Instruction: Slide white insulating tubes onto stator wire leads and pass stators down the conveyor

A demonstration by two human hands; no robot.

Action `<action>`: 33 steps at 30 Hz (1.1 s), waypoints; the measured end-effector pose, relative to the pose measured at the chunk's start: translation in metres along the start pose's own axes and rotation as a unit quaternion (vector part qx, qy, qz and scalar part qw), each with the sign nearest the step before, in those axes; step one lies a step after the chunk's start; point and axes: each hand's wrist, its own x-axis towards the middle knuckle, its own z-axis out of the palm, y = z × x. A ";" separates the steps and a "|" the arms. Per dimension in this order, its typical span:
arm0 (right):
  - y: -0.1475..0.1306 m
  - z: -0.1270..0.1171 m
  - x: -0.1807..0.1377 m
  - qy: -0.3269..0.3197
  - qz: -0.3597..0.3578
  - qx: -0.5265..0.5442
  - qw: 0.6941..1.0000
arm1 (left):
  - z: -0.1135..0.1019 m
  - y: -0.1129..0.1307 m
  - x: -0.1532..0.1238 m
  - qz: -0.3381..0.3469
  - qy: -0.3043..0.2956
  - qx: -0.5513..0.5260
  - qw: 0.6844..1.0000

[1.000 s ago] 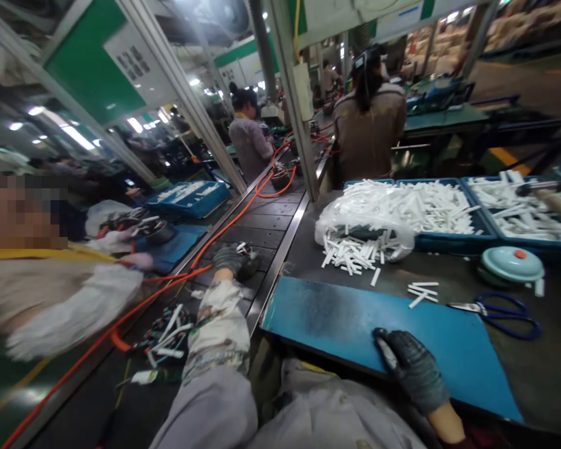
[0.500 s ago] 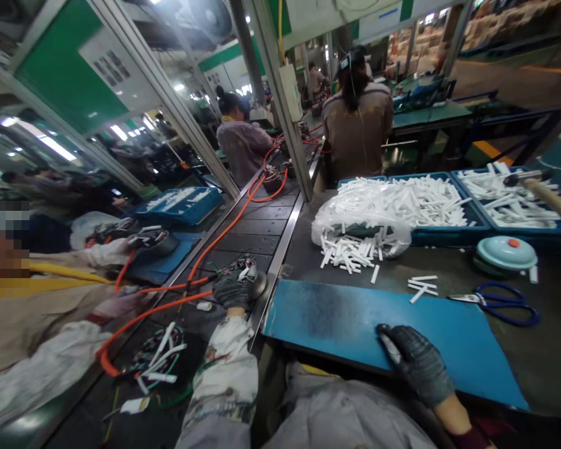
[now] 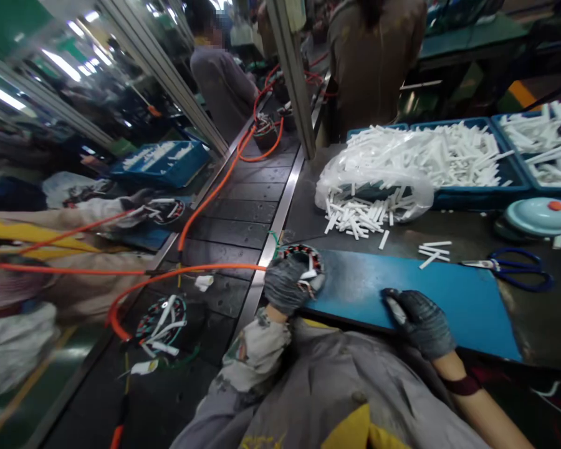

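Note:
My left hand [image 3: 287, 285], in a grey knit glove, grips the near-left rim of a motor stator [image 3: 318, 274], a round wound ring with coloured wires and white sleeves. The stator is over the left end of the blue mat [image 3: 355, 280], by the metal rail. My right hand [image 3: 421, 324], gloved too, rests on the mat's right part with its fingers curled together. A pale patch and a dark tip show at its thumb side; what it holds, if anything, I cannot make out. Short white tubes [image 3: 434, 252] and blue-handled scissors [image 3: 518, 268] lie beyond that hand.
White tubes spill from a plastic bag [image 3: 374, 174] before blue bins [image 3: 472, 198]. A light-blue lidded container [image 3: 540, 217] stands right. Another wired stator [image 3: 163, 324] sits on the slatted conveyor [image 3: 236, 218], crossed by an orange hose [image 3: 215, 193]. A co-worker's gloved hand [image 3: 140, 202] works at left.
My left hand has brought the stator from the conveyor rightward across the rail to the blue mat. My right hand stays on the mat. The view has tilted downward.

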 end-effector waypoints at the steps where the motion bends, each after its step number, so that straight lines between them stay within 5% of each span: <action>1: -0.001 -0.001 0.001 -0.005 0.002 -0.001 1.000 | 0.010 0.006 0.000 -0.003 -0.010 0.011 1.000; 5: -0.002 -0.006 0.002 -0.028 0.022 0.015 0.999 | 0.029 0.038 0.008 0.017 -0.088 0.043 0.995; 10: 0.003 -0.023 0.009 -0.017 0.076 0.110 0.991 | 0.001 0.036 0.020 0.094 -0.171 -0.051 0.979; 13: 0.009 -0.029 0.030 -0.019 0.087 0.166 0.982 | -0.010 0.029 0.030 0.076 -0.158 -0.092 0.980; 18: 0.015 -0.018 0.087 -0.092 -0.011 0.295 0.951 | -0.009 0.033 0.036 0.031 -0.178 -0.032 0.983; 22: 0.018 -0.009 0.118 -0.190 -0.085 0.424 0.882 | -0.009 0.021 0.026 -0.003 -0.130 -0.059 0.990; 27: 0.023 -0.006 0.129 -0.273 -0.095 0.530 0.797 | -0.002 0.008 0.018 -0.026 -0.092 -0.130 0.987; 33: 0.014 -0.007 0.146 -0.291 -0.038 0.493 0.819 | 0.000 0.001 0.020 -0.021 -0.099 -0.191 0.976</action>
